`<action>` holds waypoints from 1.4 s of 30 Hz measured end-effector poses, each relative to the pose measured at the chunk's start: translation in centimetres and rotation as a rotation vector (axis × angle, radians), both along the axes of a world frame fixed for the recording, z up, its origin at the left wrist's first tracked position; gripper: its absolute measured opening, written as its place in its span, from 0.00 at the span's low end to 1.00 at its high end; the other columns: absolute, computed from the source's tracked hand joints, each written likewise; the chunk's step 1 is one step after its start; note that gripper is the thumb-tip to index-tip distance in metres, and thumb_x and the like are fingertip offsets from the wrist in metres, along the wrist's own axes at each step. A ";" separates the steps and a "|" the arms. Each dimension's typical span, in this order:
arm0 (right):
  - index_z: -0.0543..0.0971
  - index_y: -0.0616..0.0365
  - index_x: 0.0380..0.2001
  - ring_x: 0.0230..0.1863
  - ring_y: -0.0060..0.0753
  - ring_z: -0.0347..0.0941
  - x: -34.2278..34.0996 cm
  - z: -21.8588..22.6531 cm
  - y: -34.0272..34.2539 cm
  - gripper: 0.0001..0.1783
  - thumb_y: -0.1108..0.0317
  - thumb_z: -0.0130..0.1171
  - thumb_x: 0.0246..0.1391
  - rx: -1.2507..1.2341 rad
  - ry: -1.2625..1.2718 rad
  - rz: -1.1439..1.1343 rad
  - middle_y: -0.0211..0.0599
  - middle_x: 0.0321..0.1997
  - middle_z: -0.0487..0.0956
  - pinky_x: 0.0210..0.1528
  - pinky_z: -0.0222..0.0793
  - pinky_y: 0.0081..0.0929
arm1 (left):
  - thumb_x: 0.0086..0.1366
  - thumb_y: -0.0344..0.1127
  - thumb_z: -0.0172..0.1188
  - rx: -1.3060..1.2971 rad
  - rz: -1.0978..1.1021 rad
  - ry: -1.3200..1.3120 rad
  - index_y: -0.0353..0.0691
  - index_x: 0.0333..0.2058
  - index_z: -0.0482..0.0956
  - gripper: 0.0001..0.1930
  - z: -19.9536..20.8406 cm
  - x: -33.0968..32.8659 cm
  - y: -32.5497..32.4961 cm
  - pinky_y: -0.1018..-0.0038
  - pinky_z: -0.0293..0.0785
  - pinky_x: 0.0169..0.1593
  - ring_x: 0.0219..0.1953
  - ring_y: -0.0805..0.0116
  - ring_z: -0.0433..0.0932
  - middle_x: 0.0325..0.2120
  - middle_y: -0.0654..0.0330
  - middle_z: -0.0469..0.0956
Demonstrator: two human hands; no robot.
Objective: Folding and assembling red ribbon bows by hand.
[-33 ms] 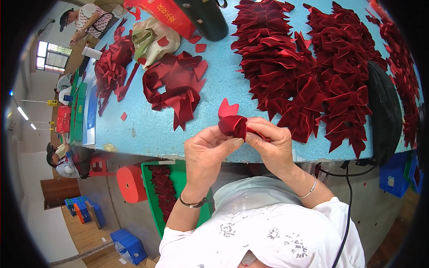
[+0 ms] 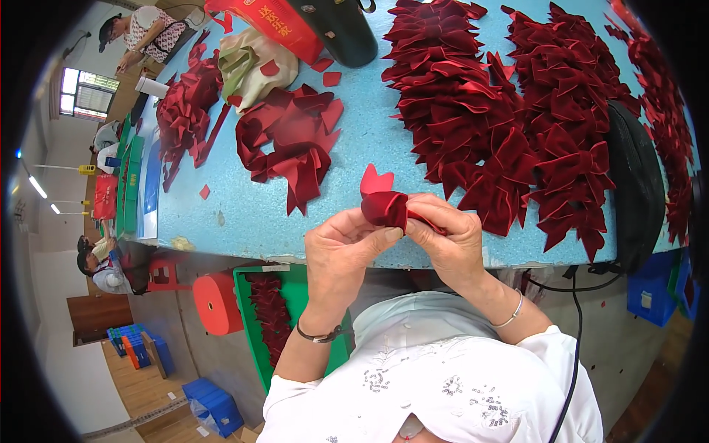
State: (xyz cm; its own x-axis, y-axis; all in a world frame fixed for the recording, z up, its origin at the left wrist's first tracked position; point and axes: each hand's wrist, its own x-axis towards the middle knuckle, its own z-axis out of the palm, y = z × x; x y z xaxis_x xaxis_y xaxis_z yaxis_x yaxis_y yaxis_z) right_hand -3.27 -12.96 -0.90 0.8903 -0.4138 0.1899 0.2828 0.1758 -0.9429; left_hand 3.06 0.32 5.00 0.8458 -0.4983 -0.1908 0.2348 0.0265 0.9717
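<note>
Between my two hands, over the near edge of the blue table, is a dark red velvet bow with a brighter red tail standing up. My left hand pinches its left side, thumb and fingers pressed together. With thumb and fingertips my right hand grips its middle and right side, a strip of ribbon showing under the fingers. Loose red velvet ribbon pieces lie beyond my left hand. Rows of finished-looking red velvet bows cover the table ahead and to the right of my right hand.
A dark green cylinder, a red bag and a pale cloth bundle stand at the back. Below the table edge sits a green crate with bows, beside a red roll. A black bag hangs at right. Other people sit at far left.
</note>
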 end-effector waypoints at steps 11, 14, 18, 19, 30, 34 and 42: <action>0.78 0.66 0.34 0.35 0.27 0.71 -0.3 0.1 -0.3 0.10 0.75 0.63 0.46 -0.374 -0.096 -0.117 0.40 0.32 0.78 0.52 0.66 0.34 | 0.52 0.23 0.65 -0.046 -0.030 0.079 0.30 0.35 0.78 0.10 -0.1 0.3 0.3 0.81 0.73 0.37 0.31 0.75 0.78 0.30 0.57 0.81; 0.77 0.65 0.36 0.35 0.25 0.72 -0.5 0.5 -1.1 0.12 0.74 0.64 0.46 -0.231 0.026 0.044 0.37 0.32 0.78 0.49 0.68 0.30 | 0.52 0.23 0.65 -0.043 -0.048 0.025 0.30 0.34 0.79 0.09 0.0 0.3 0.4 0.81 0.73 0.38 0.31 0.75 0.78 0.30 0.57 0.81; 0.76 0.65 0.39 0.35 0.22 0.72 -0.4 1.7 -2.0 0.15 0.73 0.65 0.45 -0.056 0.108 0.142 0.35 0.34 0.78 0.43 0.69 0.24 | 0.52 0.24 0.66 -0.005 -0.059 -0.048 0.30 0.33 0.79 0.09 0.0 0.3 0.4 0.80 0.73 0.38 0.31 0.74 0.78 0.29 0.57 0.81; 0.76 0.65 0.39 0.35 0.22 0.72 -0.3 1.6 -2.0 0.15 0.73 0.65 0.45 -0.056 0.108 0.140 0.35 0.34 0.78 0.43 0.69 0.24 | 0.52 0.24 0.66 0.013 -0.060 -0.071 0.30 0.33 0.79 0.09 0.0 0.4 0.3 0.80 0.73 0.38 0.31 0.73 0.78 0.29 0.57 0.81; 0.78 0.66 0.36 0.33 0.17 0.73 0.3 2.2 -2.2 0.11 0.73 0.61 0.47 -0.073 0.047 0.183 0.33 0.32 0.79 0.34 0.69 0.16 | 0.54 0.24 0.65 -0.053 -0.015 -0.146 0.31 0.36 0.80 0.09 -0.2 0.2 -0.3 0.84 0.70 0.36 0.29 0.79 0.75 0.29 0.62 0.80; 0.79 0.66 0.34 0.30 0.16 0.73 0.2 2.1 -1.5 0.09 0.76 0.58 0.46 0.022 0.115 0.077 0.32 0.29 0.80 0.32 0.69 0.16 | 0.54 0.23 0.64 -0.020 0.056 -0.108 0.31 0.36 0.80 0.10 0.1 -0.3 -0.8 0.84 0.71 0.36 0.30 0.79 0.76 0.30 0.61 0.80; 0.78 0.66 0.33 0.29 0.17 0.72 0.3 1.8 -1.2 0.10 0.79 0.55 0.44 -0.130 0.092 0.025 0.32 0.28 0.79 0.31 0.69 0.17 | 0.53 0.24 0.65 0.090 -0.004 -0.097 0.30 0.36 0.79 0.11 0.4 0.0 -0.5 0.81 0.74 0.37 0.31 0.76 0.77 0.29 0.59 0.80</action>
State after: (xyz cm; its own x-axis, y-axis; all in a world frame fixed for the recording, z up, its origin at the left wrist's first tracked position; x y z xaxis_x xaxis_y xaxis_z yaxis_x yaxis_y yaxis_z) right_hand -3.02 -14.16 0.87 0.9162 -0.3686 0.1570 0.1908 0.0570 -0.9800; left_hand 3.07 -0.18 5.36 0.8602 -0.4866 -0.1523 0.1398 -0.0621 0.9882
